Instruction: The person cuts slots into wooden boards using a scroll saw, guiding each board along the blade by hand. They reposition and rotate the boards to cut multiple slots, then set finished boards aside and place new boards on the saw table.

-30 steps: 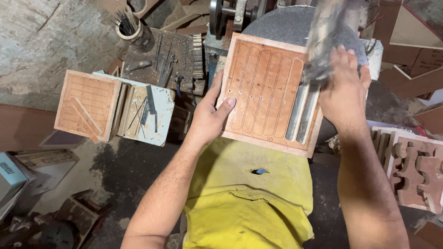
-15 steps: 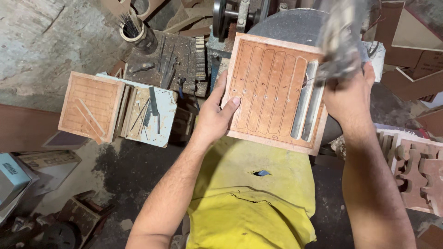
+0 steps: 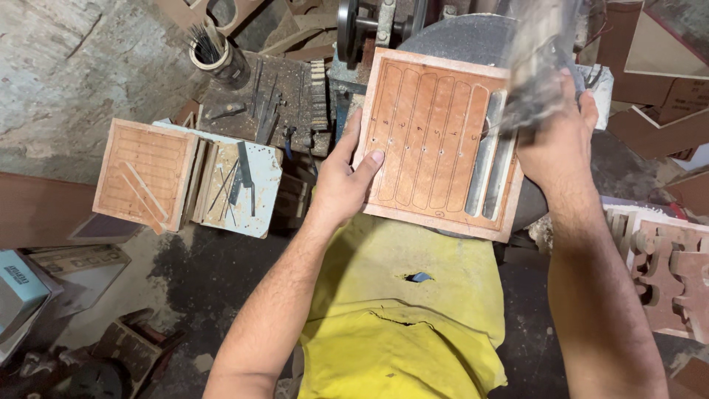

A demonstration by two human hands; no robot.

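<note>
A square wooden board [image 3: 432, 140] with several long grooves cut in it lies on a grey round work surface [image 3: 473, 37]. Two metal strips [image 3: 493, 166] sit in its rightmost grooves. My left hand [image 3: 343, 181] grips the board's left edge, thumb on top. My right hand [image 3: 557, 137] is raised over the board's right edge and holds a hammer-like tool [image 3: 535, 63], blurred by motion, above the metal strips.
A second grooved board [image 3: 144, 174] leans on a pale blue box [image 3: 240, 188] of metal strips at left. A cup of rods [image 3: 214, 52] and a dark tool rack [image 3: 273, 96] stand behind. Cut wooden shapes [image 3: 665, 270] lie at right.
My right hand has lifted the tool up and away from the board's right side. The left hand keeps its hold on the board's edge.
</note>
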